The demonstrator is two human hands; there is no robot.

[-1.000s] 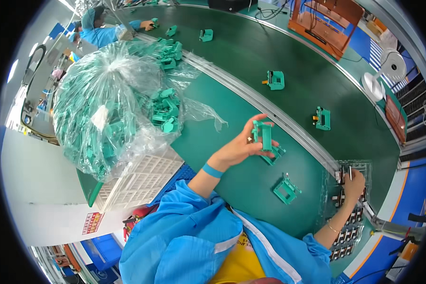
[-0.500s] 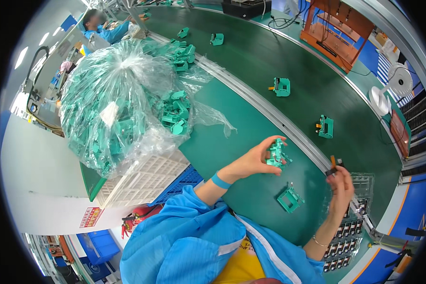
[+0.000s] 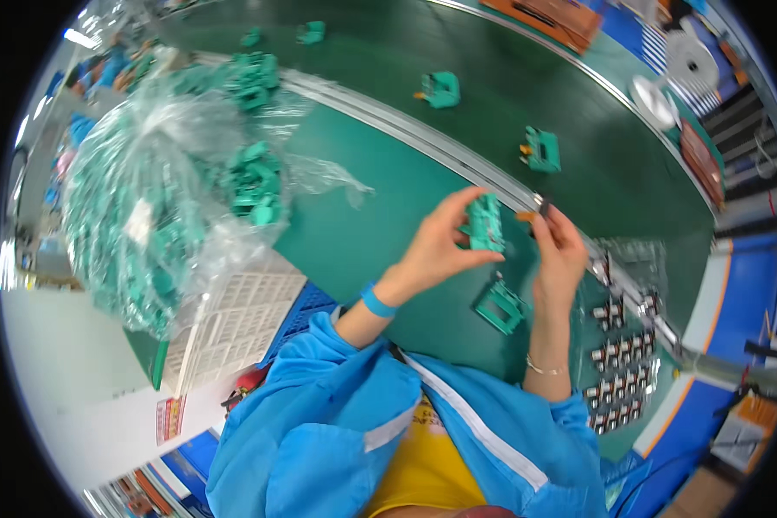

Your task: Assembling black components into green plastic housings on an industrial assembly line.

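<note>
Our left grip [image 3: 436, 240] is holding a green plastic frame [image 3: 486, 223] upright, the thumb pressing at its lower end and the fingers curving over its top, so they are standing only as far apart as the frame. Our right grip [image 3: 559, 255] is pinching a small black component [image 3: 543, 207] between the fingertips, nearly closed, and the component's orange tab [image 3: 525, 217] is pointing toward the frame; the two pieces are sitting near each other, with a narrow gap showing between them. We are keeping both above the green surface [image 3: 345, 242], close to the metal rail [image 3: 406, 129]. Below them, a second green frame [image 3: 511, 296] is lying on the surface, just left of our right forearm. To our right, a clear plastic tray [image 3: 634, 250] is carrying rows of small black parts [image 3: 617, 352]. To our left, a big clear bag [image 3: 138, 173] is bulging with green pieces, some of them [image 3: 255, 186] showing at its side, and a white crate [image 3: 233, 324] is standing below it. Beyond the rail, a dark green belt [image 3: 371, 52] is bearing more green frames [image 3: 442, 90], spaced well apart, two of them showing orange tabs.
</note>
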